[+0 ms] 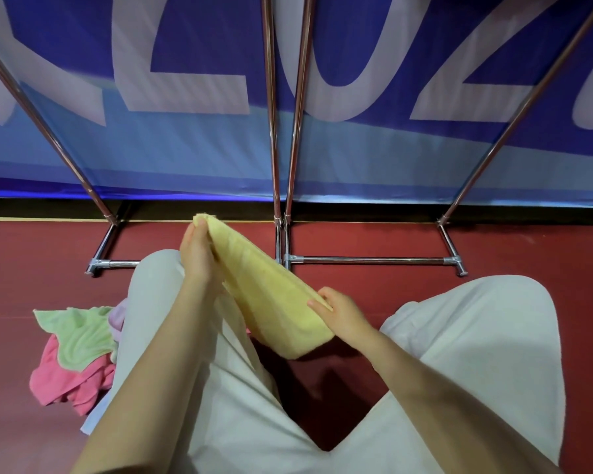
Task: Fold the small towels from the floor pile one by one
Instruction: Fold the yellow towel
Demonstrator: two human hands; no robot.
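Fingers: left hand (194, 253) pinches the far end of the yellow towel (271, 290), thumb and fingertips closed over its top corner. Right hand (343, 313) grips the near end, fingers curled over the upper edge, thumb side on the face of the cloth.

Towel is folded into a long band, stretched taut between the two grips, running diagonally from the left fingers, far and high, down to the right fingers, near and low. Held in the air above the gap between the knees, not touching the floor.

Below the hands: pale trousers (476, 354), legs apart, red floor (374, 241) showing between them.

Left of the left fingers, on the floor beside the left leg: towel pile (76, 350), green on top, pink under it, a lilac one partly hidden by the leg.

Beyond the fingers: chrome frame (374, 260) feet on the floor, blue banner (202, 145) with large white letters behind them.
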